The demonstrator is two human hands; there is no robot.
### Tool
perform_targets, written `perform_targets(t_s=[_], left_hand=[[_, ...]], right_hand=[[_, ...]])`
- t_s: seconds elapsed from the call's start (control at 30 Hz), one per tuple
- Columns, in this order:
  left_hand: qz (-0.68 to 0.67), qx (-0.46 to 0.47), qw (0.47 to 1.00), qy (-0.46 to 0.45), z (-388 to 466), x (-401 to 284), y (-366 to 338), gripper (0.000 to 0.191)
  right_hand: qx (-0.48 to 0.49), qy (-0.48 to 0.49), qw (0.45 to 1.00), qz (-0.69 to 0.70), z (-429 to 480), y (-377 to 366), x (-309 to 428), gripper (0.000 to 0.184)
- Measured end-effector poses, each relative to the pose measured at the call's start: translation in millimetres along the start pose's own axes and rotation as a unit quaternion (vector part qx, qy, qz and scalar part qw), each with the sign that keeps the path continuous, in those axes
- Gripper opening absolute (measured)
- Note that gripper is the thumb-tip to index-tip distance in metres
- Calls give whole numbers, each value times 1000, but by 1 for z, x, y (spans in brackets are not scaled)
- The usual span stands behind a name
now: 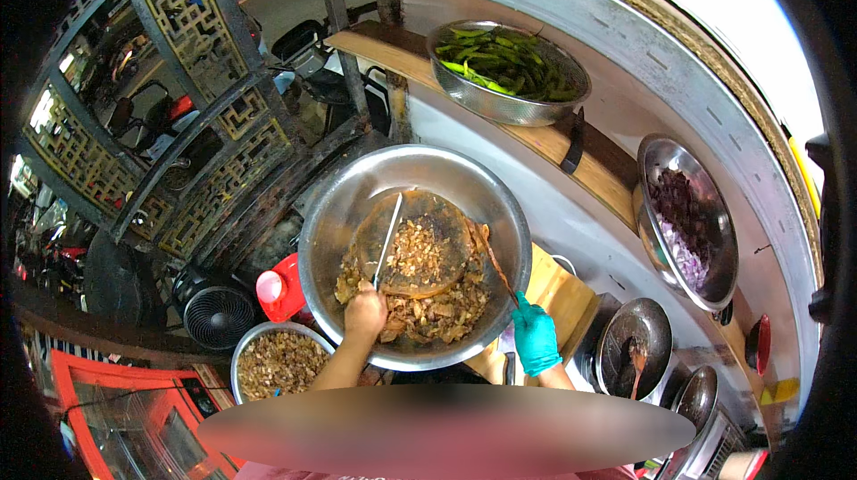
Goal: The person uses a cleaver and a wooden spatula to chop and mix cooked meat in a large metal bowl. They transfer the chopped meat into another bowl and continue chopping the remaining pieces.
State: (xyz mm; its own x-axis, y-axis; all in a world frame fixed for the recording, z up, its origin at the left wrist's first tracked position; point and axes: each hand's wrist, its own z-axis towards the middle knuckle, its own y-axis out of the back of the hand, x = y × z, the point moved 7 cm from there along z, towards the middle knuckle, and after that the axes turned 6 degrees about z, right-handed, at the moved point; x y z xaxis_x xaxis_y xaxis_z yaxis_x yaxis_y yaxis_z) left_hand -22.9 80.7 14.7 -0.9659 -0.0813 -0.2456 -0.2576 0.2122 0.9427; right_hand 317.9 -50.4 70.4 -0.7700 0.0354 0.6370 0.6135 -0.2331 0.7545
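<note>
A large stainless steel basin (414, 158) is in front of me. Inside it lies a round wooden chopping board (428, 202) with a pile of finely chopped brown food (418, 252) on top. Coarser brown pieces (435, 319) surround the board's near side. My bare left hand (366, 311) grips a knife (390, 235), its blade seen nearly edge-on over the left of the board. In a teal glove, my right hand (535, 336) holds a brown stick-like utensil (497, 262), perhaps wooden, whose far end reaches the board's right edge.
A steel bowl of chopped brown food (278, 359) stands at lower left, near a red plastic container (284, 289) and a black fan (217, 316). Along the shelf (529, 135) are a colander of green peppers (505, 65), another knife (574, 145) and a bowl of chopped onions (683, 259). Pans (633, 339) stand right.
</note>
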Motion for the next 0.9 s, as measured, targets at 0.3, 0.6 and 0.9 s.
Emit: perform_targets(t_s=[0.3, 0.6, 0.9], left_hand=[[-4, 49, 998, -50, 14, 17, -13, 43], [49, -66, 996, -31, 90, 64, -7, 39], [-232, 57, 971, -14, 39, 43, -57, 42]], right_hand=[[-4, -38, 998, -40, 13, -20, 26, 45], [73, -46, 985, -153, 67, -107, -1, 51], [210, -97, 952, -201, 59, -186, -40, 59]])
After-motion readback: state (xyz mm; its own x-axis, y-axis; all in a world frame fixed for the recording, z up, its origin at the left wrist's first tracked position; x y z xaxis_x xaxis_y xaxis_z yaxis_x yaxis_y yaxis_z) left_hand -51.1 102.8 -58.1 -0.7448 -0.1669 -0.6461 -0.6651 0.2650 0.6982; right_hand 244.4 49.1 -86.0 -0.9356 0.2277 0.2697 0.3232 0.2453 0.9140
